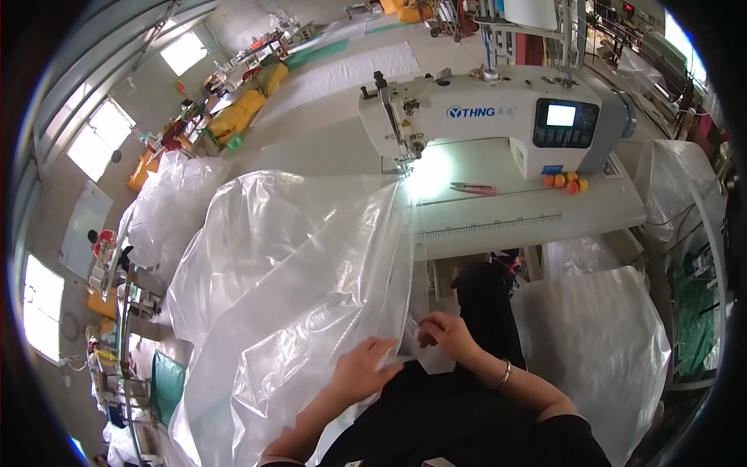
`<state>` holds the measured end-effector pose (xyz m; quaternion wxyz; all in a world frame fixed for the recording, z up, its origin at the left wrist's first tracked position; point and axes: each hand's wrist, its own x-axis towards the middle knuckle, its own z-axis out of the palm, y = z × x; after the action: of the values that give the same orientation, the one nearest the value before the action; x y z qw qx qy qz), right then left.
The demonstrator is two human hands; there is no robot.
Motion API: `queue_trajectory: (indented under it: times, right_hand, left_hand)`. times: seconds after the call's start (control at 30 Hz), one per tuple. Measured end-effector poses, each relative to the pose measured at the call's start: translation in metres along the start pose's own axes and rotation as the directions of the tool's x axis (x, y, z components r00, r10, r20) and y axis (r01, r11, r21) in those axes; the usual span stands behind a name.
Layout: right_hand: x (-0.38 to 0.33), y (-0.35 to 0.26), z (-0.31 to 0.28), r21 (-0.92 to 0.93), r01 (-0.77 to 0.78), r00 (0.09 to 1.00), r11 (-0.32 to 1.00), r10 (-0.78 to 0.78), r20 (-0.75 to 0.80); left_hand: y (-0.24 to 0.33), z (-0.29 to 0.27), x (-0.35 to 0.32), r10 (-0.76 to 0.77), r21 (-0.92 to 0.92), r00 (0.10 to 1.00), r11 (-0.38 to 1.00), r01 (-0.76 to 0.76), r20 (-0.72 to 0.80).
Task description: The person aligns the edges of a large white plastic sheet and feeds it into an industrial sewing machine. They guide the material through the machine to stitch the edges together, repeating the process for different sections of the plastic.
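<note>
A large translucent white plastic sheet (311,272) drapes from the sewing machine's needle area down over my lap. My left hand (364,367) rests on its near right edge, thumb and fingers apart with a bit of film between them. Just right of it, my right hand (450,336) has its fingers curled in a pinch on the sheet's edge; the fingertips are partly hidden. Ahead stands a white sewing machine (490,117) with its lamp lit and a small screen glowing. The sheet's far corner lies under the needle.
Red-handled thread snips (473,188) and several small orange-yellow balls (566,182) lie on the machine bed. A ruler strip (490,224) runs along the table's front. More plastic sheeting (595,350) hangs at my right, and a bundle of it (175,206) is piled on the left.
</note>
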<state>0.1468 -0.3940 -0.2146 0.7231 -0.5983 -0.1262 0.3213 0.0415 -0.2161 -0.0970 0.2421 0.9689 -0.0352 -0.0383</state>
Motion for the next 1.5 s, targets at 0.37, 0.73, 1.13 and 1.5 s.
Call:
queue_trajectory:
  times: [0.37, 0.73, 1.13, 1.5]
  right_hand:
    - [0.023, 0.004, -0.01, -0.071, -0.005, 0.997, 0.997, -0.001, -0.083]
    - [0.044, -0.004, 0.0, 0.077, 0.007, 0.999, 0.997, -0.004, -0.046]
    - [0.06, -0.006, 0.014, 0.287, 0.111, 0.993, 0.952, -0.118, 0.007]
    - [0.052, -0.014, 0.01, 0.236, -0.075, 0.995, 0.969, 0.089, -0.047]
  left_hand:
    - [-0.029, 0.042, 0.032, -0.223, -0.323, 0.975, 0.922, 0.214, 0.008]
    - [-0.052, 0.06, 0.065, -0.242, -0.801, 0.959, 0.54, 0.258, 0.145]
    - [-0.024, 0.054, 0.075, -0.32, -0.878, 0.947, 0.452, 0.156, 0.004]
    - [-0.03, 0.026, 0.045, -0.577, -0.954, 0.81, 0.288, 0.08, -0.107]
